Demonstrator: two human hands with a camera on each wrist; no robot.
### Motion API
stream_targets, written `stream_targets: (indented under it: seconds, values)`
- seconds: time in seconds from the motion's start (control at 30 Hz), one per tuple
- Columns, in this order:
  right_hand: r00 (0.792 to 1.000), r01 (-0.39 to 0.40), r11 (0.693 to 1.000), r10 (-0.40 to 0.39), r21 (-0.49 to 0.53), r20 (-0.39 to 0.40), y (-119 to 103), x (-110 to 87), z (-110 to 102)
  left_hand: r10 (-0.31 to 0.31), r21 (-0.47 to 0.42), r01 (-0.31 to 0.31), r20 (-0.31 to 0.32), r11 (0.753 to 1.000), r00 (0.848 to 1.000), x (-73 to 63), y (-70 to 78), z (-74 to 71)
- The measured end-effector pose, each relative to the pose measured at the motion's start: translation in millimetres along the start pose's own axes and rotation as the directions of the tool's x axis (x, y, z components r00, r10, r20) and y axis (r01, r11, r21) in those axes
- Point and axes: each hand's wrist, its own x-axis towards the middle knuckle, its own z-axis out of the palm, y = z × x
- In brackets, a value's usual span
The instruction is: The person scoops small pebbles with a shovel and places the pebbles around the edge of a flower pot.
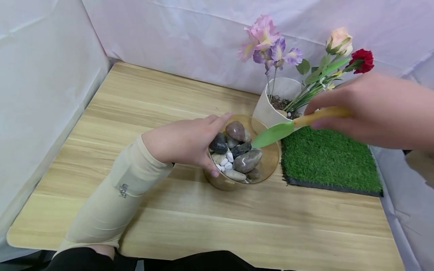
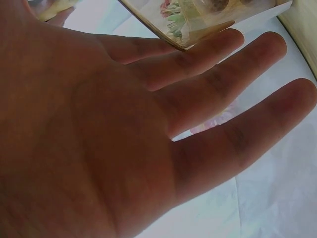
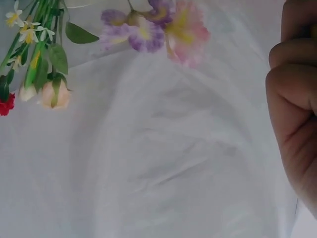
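A clear amber glass bowl (image 1: 271, 165) stands on the table, holding dark and grey stones (image 1: 247, 161) and small white pebbles (image 1: 224, 162). My left hand (image 1: 190, 140) rests against the bowl's left side, thumb near the front and fingers toward the back. In the left wrist view those fingers (image 2: 223, 94) are straight and spread beside the glass. With my right hand (image 1: 362, 109) I grip the yellow handle of a small garden trowel (image 1: 274, 134). Its green blade reaches over the bowl's right rim, the tip close to a black stone. Whether it touches the stone is unclear.
Behind the bowl stands a white pot (image 1: 266, 107) with soil and artificial flowers (image 1: 264, 35), including a red carnation (image 1: 363, 61). A square of artificial grass (image 1: 333, 162) lies to the right. White cloth (image 1: 162, 41) hangs around the wooden table (image 1: 152, 90).
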Motion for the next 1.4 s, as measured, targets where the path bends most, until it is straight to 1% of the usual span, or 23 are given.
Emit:
stream_targets:
  seconds: [0.07,0.13,0.23,0.33,0.4,0.47,0.5,0.57,0.63,0.7,0.77,0.87,0.93,0.97,1.03,1.07,1.13,1.17,1.27,1.4]
  values:
    - [0.997,-0.013,0.997,0.007,0.081,0.072,-7,8.1,6,-0.001,0.004,0.001,0.001,1.000,1.000,-0.6,-0.3,-0.2]
    - [0.992,-0.013,0.983,-0.010,0.182,0.129,-13,17.3,12,0.003,0.007,-0.003,-0.003,1.000,1.000,-0.8,-0.6,-0.3]
    - [0.984,0.002,0.949,-0.058,0.314,0.167,-14,28.1,19,0.015,0.008,-0.015,-0.014,1.000,1.000,-1.2,-0.5,-0.1]
    - [0.981,0.002,0.928,-0.073,0.373,0.178,-8,32.6,21,0.018,0.003,-0.018,-0.019,1.000,1.000,-1.8,0.2,-0.2]
    - [0.976,-0.028,0.914,-0.062,0.404,0.208,-1,33.1,22,0.010,0.007,-0.010,-0.015,1.000,1.000,-1.9,1.0,-0.4]
    - [0.967,-0.069,0.894,-0.050,0.442,0.252,8,32.3,23,0.009,0.003,-0.009,-0.008,1.000,1.000,-1.0,1.4,-0.5]
    - [0.958,-0.102,0.879,-0.040,0.466,0.285,13,31.8,25,0.007,0.005,-0.007,-0.005,1.000,1.000,-0.5,1.9,-0.7]
    - [0.939,-0.162,0.838,-0.031,0.521,0.342,23,29.7,30,0.005,0.002,-0.005,-0.002,1.000,1.000,0.2,2.7,-1.1]
    - [0.928,-0.188,0.788,-0.053,0.587,0.369,33,27.7,37,0.008,-0.007,-0.008,-0.003,1.000,1.000,0.6,3.0,-1.3]
    - [0.919,-0.203,0.726,-0.091,0.657,0.384,41,26.7,46,0.001,-0.012,-0.001,-0.001,1.000,1.000,0.6,3.1,-1.5]
    - [0.911,-0.201,0.661,-0.144,0.723,0.386,47,26.3,56,0.002,-0.017,-0.002,-0.003,1.000,1.000,0.2,1.9,-1.2]
    - [0.891,-0.233,0.569,-0.200,0.789,0.408,49,27.0,68,-0.004,-0.024,0.004,0.000,1.000,1.000,-1.1,0.2,-1.3]
    - [0.880,-0.260,0.519,-0.219,0.814,0.421,48,26.8,74,-0.003,-0.026,0.002,-0.002,1.000,1.000,-1.7,-0.6,-1.7]
    - [0.878,-0.267,0.497,-0.227,0.825,0.421,47,26.1,77,0.000,-0.027,0.000,-0.003,1.000,1.000,-1.7,-0.6,-1.6]
    - [0.882,-0.256,0.469,-0.244,0.845,0.402,44,25.4,83,0.003,-0.028,-0.003,-0.004,1.000,1.000,-1.1,-0.3,-1.7]
    - [0.884,-0.253,0.459,-0.247,0.851,0.396,43,24.8,86,0.008,-0.027,-0.008,-0.006,1.000,1.000,-0.9,-0.2,-1.4]
    - [0.889,-0.234,0.445,-0.262,0.864,0.376,41,24.6,91,0.012,-0.027,-0.013,-0.009,1.000,1.000,-1.3,0.1,-1.1]
    - [0.890,-0.230,0.444,-0.265,0.866,0.372,41,24.5,92,0.013,-0.027,-0.013,-0.011,1.000,1.000,-1.6,0.2,-0.9]
    - [0.890,-0.241,0.422,-0.264,0.874,0.373,39,22.3,97,0.008,-0.022,-0.009,-0.009,1.000,1.000,-1.9,0.7,-1.1]
    - [0.893,-0.260,0.382,-0.253,0.887,0.371,38,18.5,102,0.001,-0.011,-0.001,-0.007,1.000,1.000,-3.1,0.6,-1.8]
